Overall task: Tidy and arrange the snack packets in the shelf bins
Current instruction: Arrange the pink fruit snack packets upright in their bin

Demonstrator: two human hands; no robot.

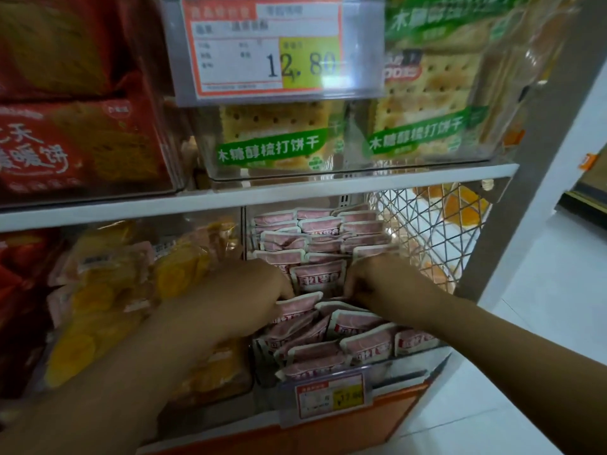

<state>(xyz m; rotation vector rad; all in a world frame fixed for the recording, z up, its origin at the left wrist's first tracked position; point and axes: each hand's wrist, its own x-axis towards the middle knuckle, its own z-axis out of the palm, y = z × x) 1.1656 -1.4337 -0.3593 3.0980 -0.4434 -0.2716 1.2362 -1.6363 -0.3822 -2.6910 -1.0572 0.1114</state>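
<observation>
Snack packets [356, 343]: pink, lying in the clear bin [412, 372] on the lower shelf, right-hand column. Nearest to me, behind the small price tag [330, 396], the front rows leaned at mixed angles and overlapped.

Mid-bin: my left hand [262, 290] and right hand [372, 280] were both down among them, either side of one upright packet [318, 274]. Left fingers curled onto the top edge of a leaning packet. Right fingers curled and pinched a packet edge just beside the upright one. Fingertips were partly buried, so I could not tell how many packets each hand held. Behind the hands, the back rows [315, 231] stood in neater files.

Judgement: the step in hand was squaring the middle rows. Best done by drawing both hands together against the upright packet, faces forward, then tipping the front leaners up to match the back.

Room: little overhead, since the white shelf edge [262, 196] ran close above the back rows; lift packets forward, not up. Bin wall on the left, yellow packets [108, 290] beyond it. Wire basket [427, 231] just beside on the right. Farther up, cracker packs [272, 139] sat under a large price label [262, 44].
</observation>
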